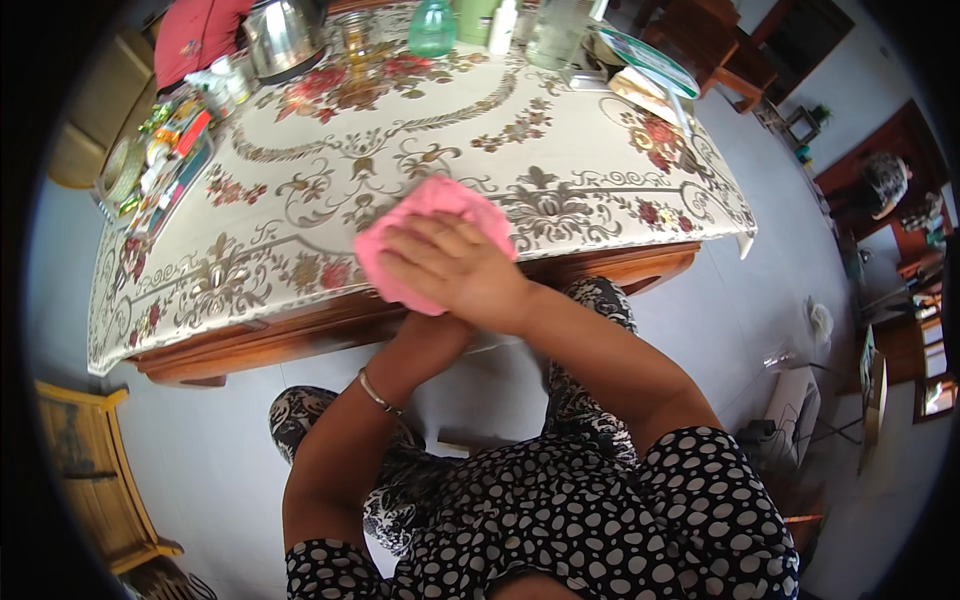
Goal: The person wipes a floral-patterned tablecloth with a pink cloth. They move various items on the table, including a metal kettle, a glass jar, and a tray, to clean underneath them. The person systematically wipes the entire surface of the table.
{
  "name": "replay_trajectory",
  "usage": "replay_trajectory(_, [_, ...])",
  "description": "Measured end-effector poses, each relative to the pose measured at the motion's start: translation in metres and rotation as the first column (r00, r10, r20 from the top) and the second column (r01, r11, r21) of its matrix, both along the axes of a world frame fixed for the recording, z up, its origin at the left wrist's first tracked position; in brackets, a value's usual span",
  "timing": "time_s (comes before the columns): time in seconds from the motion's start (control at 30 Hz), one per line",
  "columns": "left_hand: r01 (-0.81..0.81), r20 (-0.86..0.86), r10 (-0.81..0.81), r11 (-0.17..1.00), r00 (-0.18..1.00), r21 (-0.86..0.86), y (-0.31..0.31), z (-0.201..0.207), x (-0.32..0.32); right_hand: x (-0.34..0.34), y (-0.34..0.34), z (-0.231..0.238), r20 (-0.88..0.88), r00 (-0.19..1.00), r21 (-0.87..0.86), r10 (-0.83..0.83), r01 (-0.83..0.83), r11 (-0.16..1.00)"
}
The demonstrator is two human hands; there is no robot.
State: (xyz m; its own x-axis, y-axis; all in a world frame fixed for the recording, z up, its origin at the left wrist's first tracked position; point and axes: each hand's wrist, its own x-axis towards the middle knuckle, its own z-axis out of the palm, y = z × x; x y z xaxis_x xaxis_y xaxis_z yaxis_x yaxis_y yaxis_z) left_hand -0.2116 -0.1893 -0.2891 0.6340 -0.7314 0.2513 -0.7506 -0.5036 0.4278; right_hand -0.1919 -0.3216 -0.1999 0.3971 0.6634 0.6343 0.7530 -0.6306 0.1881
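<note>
A crumpled pink cloth is at the near edge of a table with a floral cream tablecloth. My right hand lies flat over the pink cloth, its fingers stretched out and slightly apart. From the lower left, my left forearm, with a bracelet at the wrist, reaches in under the right hand. Only the base of my left hand shows; its fingers are hidden by the pink cloth and the right hand.
Along the far side stand a metal kettle, a green bottle, a white bottle and a clear jug. A tray of small packets sits at the left edge. A wooden chair is at lower left. Another person is far right.
</note>
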Motion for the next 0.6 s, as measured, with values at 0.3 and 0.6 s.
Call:
replay_trajectory(0.3, [0.112, 0.157, -0.182, 0.92, 0.971, 0.375, -0.011, -0.003, -0.002, -0.033, -0.205, 0.011, -0.085, 0.925, -0.108, -0.372, 0.362, 0.926])
replay_trajectory(0.6, [0.144, 0.122, -0.2, 0.923, 0.972, 0.358, -0.023, -0.011, 0.001, -0.052, -0.364, 0.006, -0.119, 0.78, -0.043, -0.615, 0.615, 0.788])
